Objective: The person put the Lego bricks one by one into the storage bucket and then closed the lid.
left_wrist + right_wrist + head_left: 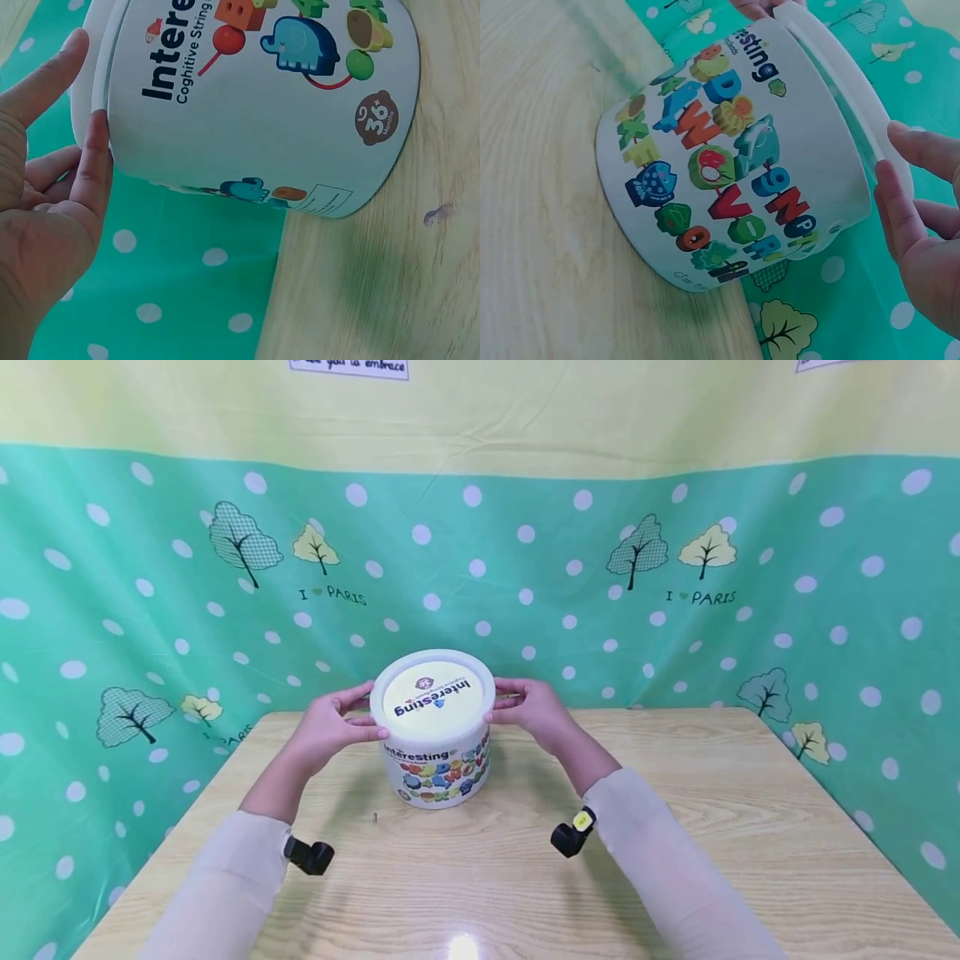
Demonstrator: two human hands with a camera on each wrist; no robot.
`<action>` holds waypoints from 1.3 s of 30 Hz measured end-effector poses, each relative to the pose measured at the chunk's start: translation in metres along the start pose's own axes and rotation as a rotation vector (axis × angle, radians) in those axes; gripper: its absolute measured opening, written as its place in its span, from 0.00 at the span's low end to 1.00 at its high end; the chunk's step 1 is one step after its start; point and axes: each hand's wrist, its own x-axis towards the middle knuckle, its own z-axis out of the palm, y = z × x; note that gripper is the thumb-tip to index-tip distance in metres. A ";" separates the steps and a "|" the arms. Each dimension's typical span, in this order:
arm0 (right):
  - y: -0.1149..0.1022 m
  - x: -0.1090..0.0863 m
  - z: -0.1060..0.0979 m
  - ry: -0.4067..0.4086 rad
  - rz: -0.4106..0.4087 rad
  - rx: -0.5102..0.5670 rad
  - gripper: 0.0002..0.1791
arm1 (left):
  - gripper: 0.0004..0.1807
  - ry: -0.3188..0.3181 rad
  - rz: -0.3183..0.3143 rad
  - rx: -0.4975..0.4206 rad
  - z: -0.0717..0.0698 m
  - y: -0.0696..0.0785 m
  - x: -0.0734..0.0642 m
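Observation:
A round white tub (437,785) printed with colourful letters and animals stands upright on the table. Its lid (427,683), pale yellow with a white rim, reads "Interesting". On the left side my left hand (324,727) grips the lid's rim, thumb toward the near edge and fingers around the side. My right hand (536,713) holds the opposite side of the rim in the same way. In the right wrist view a greenish gap shows between the lid (855,71) and the top of the tub (727,165). The tub's inside is hidden.
The wooden table (465,877) carries a small dark mark (375,817) just left of the tub. Behind it hangs a green and yellow curtain (525,568) with white dots and printed trees, close to the table's back edge. Each sleeve bears a small black wrist camera (309,857).

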 end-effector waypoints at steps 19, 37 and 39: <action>-0.003 0.015 0.003 -0.078 0.045 -0.111 0.34 | 0.51 0.018 -0.053 0.004 -0.004 -0.014 0.006; 0.003 0.021 0.000 -0.187 -0.088 -0.242 0.50 | 0.54 -0.045 -0.020 0.087 -0.004 -0.018 0.015; 0.006 0.023 0.001 -0.190 -0.105 -0.248 0.52 | 0.54 -0.051 -0.018 0.097 -0.004 -0.018 0.016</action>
